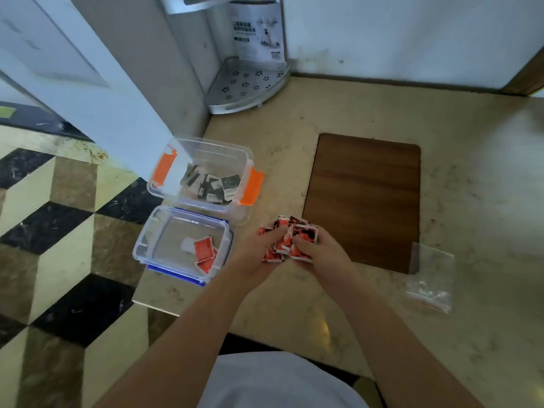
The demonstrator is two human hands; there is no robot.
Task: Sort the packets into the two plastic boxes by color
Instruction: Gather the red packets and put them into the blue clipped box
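A bunch of red packets [290, 237] sits gathered between both hands on the counter. My left hand [259, 251] grips the bunch from the left and my right hand [321, 250] grips it from the right, fingers curled round the packets. To the left stands a clear box with blue clips [147, 251], which holds a few red packets [205, 253]. Behind it a clear box with orange clips [251, 187] holds several dark packets [213, 187].
A brown wooden board [365, 198] lies on the beige counter [294, 298] just right of my hands. An empty clear plastic bag [431, 278] lies at the board's near right corner. A white corner rack [247, 83] stands at the back. The counter's left edge drops to tiled floor.
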